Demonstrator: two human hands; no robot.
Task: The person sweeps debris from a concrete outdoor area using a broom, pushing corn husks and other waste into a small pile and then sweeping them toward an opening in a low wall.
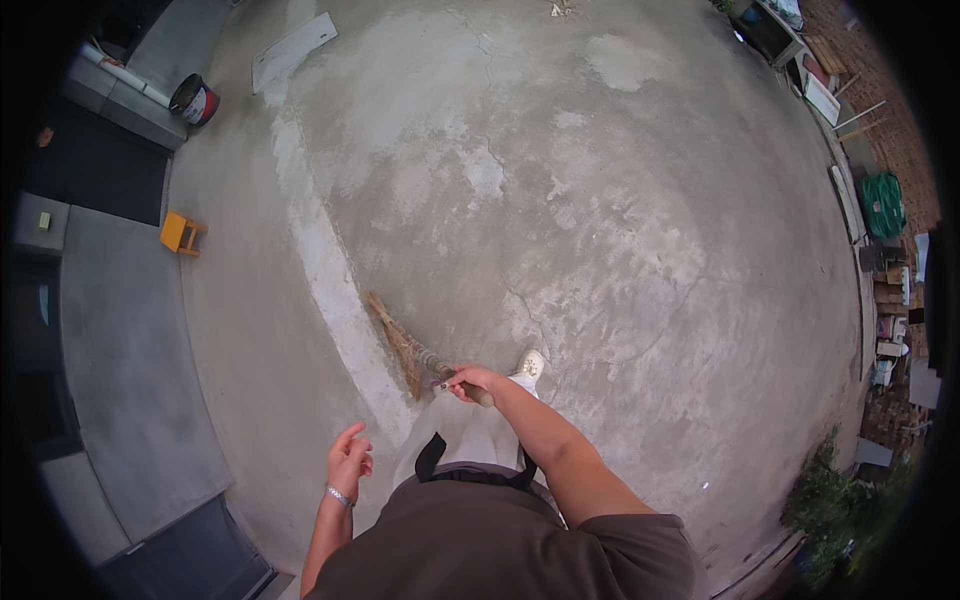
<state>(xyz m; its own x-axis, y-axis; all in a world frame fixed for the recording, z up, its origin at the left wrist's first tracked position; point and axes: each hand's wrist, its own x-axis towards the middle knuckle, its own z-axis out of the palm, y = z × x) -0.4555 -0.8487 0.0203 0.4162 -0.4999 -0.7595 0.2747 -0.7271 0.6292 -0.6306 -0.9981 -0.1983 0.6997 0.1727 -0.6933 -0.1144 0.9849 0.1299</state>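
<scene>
My right hand (468,382) is closed around the upper end of a short straw broom (405,343) in front of my thighs. The broom slants away to the left, its bristle head fanned out at the lower end beside a pale strip in the concrete. Whether the bristles touch the ground, I cannot tell. Out to my left side, my left hand (349,459) holds nothing, with its fingers bent and apart and a metal watch band at the wrist. One white shoe (531,364) shows ahead of my right leg.
A yellow wooden stool (180,233) and a dark bucket (196,100) stand along the grey wall (142,337) at left. A pale board (294,51) lies on the concrete floor (600,225) further ahead. Stacked odds and ends, a green bag (883,205) and a leafy plant (821,484) line the right edge.
</scene>
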